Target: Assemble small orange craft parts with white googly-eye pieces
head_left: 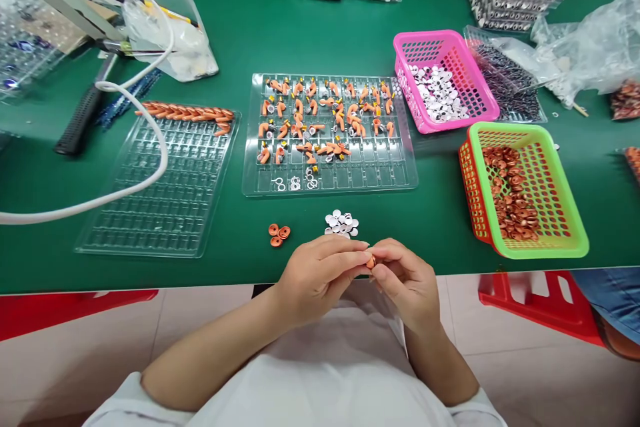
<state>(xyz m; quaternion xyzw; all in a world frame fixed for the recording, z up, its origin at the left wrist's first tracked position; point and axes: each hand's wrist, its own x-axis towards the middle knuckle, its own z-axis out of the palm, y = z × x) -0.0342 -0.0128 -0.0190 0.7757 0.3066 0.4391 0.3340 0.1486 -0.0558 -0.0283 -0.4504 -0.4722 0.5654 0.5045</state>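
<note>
- A green tabletop [210,7] is seen from above; near its middle lies a transparent, compartmented plastic tray [380,177], the landmark here, filled with small curved orange parts [299,107].
- Left of the landmark tray, a second transparent plastic tray [150,207] is placed, with overlapping copper-coloured pieces [185,112] lined along its far edge.
- Right of the landmark tray and nearer the viewer, copper-coloured cupped discs [517,203] are held in a lime-green plastic basket [575,240], nested in a red one [473,193].
- Just beside the landmark tray's far right corner, small white discs [437,90] are held in a pink plastic basket [483,90].
- In front of the landmark tray, the bare left hand [315,273] and bare right hand [410,283] are brought together, fingers bent; one small orange piece [371,262], partly hidden, is pinched between the fingertips of both.
- Between the landmark tray and the hands, a loose pile of white discs [341,222] is seen; left of it, a small cluster of copper-coloured cups [284,232] is laid.
</note>
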